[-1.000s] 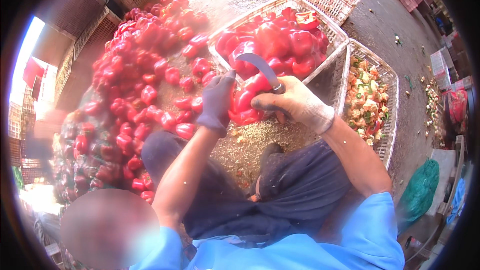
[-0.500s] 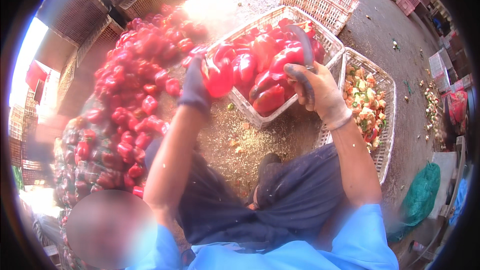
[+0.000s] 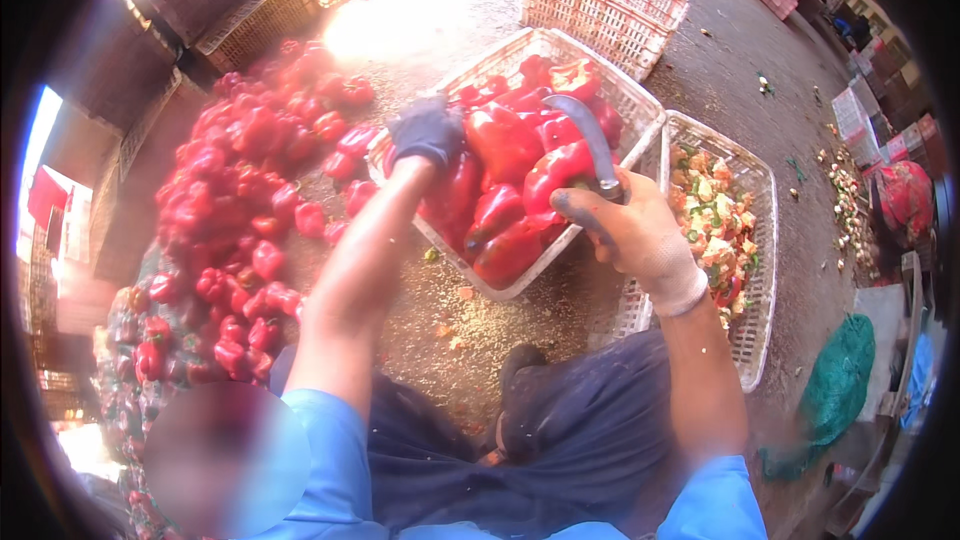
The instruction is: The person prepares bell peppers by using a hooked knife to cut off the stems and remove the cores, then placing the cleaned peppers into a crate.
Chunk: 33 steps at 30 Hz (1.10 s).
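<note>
My right hand (image 3: 632, 230), in a light glove with dark fingertips, is closed around the handle of a curved knife (image 3: 592, 140). Its hooked blade points up and to the left over a white plastic crate (image 3: 530, 286) full of red bell peppers (image 3: 502, 143). At the crate's left side, my left hand (image 3: 424, 130) in a dark glove reaches over the peppers, back upward. Its fingers are smeared and partly hidden, so I cannot tell whether it grips a pepper.
Left of the crate lies a big heap of red peppers (image 3: 245, 155), with a filled net sack (image 3: 125, 360) nearer me. A second crate (image 3: 757, 340) holding pepper cores stands at the right. Stacked pale crates (image 3: 600, 5) are behind. A green mesh sack (image 3: 838, 380) lies far right.
The left hand, which held a red pepper at the crate's left edge, has moved over the crate. The right hand keeps the knife, slightly lower in view. The whole view has shifted a little.
</note>
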Motion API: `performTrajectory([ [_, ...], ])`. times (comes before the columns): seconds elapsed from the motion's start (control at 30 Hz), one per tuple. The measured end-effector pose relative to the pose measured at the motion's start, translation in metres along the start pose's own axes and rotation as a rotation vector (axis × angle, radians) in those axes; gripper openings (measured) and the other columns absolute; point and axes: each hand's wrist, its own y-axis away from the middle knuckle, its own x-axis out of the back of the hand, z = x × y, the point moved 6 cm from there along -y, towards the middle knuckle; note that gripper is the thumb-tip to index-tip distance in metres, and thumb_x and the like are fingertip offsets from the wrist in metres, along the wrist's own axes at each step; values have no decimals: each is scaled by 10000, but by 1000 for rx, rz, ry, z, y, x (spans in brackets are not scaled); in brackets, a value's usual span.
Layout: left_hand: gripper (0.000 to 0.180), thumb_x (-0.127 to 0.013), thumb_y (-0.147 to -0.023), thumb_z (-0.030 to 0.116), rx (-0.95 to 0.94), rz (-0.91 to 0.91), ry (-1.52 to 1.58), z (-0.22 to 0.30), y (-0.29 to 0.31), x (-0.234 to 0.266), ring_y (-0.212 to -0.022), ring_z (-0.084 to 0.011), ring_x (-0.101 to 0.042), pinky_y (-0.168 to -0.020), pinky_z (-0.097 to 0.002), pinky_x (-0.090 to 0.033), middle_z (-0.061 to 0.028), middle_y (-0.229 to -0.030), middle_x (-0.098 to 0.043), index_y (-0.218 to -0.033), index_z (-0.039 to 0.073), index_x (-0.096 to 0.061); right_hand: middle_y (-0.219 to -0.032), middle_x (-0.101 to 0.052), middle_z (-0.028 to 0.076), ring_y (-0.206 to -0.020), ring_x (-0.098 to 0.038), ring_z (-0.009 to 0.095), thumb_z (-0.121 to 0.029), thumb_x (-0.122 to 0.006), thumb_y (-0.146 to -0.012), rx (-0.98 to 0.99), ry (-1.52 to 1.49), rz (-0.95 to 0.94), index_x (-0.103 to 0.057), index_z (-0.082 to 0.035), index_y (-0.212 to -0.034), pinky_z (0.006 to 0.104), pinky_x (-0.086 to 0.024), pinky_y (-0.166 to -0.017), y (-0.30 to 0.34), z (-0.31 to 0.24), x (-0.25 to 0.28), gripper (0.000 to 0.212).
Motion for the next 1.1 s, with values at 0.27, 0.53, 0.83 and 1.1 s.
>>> performTrajectory([
  [0.27, 529, -612, -1068, 470, -244, -38, 417, 17, 25, 90, -995, -322, -779, -892, -419, -605, -203, -1083, -797, -1320, 15, -710, -709, -589, -80, -552, -481, 16, -285, -853, -924, 14, 22, -70, -783, -97, -1039, 223, -346, -489, 0, 3, 2, 231],
  [0.53, 391, -690, -1047, 285, -118, -673, 943, 64, 153, 120, -886, -125, -704, -781, -303, -576, -50, -1045, -717, -1333, 20, -662, -855, -696, -45, -644, -557, 33, -254, -844, -921, 58, 90, -247, -806, -87, -1144, 231, -422, -564, 10, 0, -33, 281],
  [0.83, 351, -661, -1081, 275, -300, -539, 985, 69, 183, 114, -1117, -131, -666, -995, -329, -532, -55, -1185, -741, -1291, 8, -750, -984, -749, 43, -853, -677, 118, -263, -804, -967, -2, 152, -341, -769, -42, -1173, 312, -525, -779, 25, 2, -57, 303],
  [1.1, 309, -664, -1073, 261, 53, -417, 1255, 63, 192, 93, -794, -73, -605, -670, -254, -487, -20, -941, -705, -1226, 0, -730, -843, -766, 68, -631, -656, 97, -323, -775, -1001, -25, 23, -265, -777, -46, -1128, 308, -502, -533, 16, 18, -53, 304],
])
